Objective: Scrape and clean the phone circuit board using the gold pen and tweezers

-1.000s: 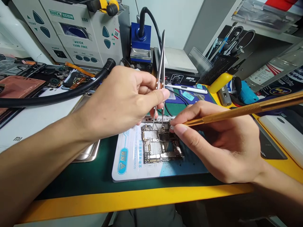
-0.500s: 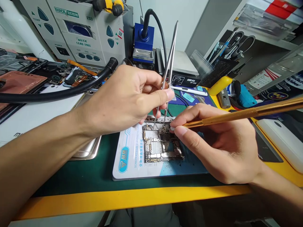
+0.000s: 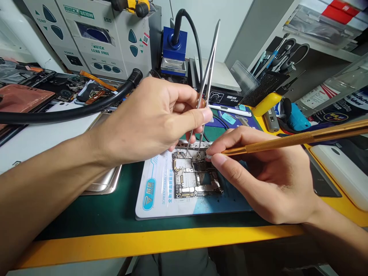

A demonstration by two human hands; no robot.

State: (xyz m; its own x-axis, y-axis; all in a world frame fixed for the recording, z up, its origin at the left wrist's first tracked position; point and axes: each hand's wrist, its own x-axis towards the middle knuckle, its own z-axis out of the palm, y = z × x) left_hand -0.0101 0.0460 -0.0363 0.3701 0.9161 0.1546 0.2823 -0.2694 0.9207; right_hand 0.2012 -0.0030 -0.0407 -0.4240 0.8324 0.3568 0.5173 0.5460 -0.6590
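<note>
- Silver, slender metal tweezers (image 3: 206,73) lean farther right than a second ago, legs apart, points at the far edge of a flat, dark-and-silver circuit board (image 3: 201,166); contact cannot be told.
- The left hand (image 3: 155,119) has its grip clamped on the tweezers.
- The right hand (image 3: 267,180) has its grip closed around a slim, gold-coloured rod-shaped tool (image 3: 299,138).
- The board has kept its place on the white-and-blue rectangular pad (image 3: 155,168) on the green, yellow-edged desk (image 3: 120,218), so this seems a slight angle adjustment.
</note>
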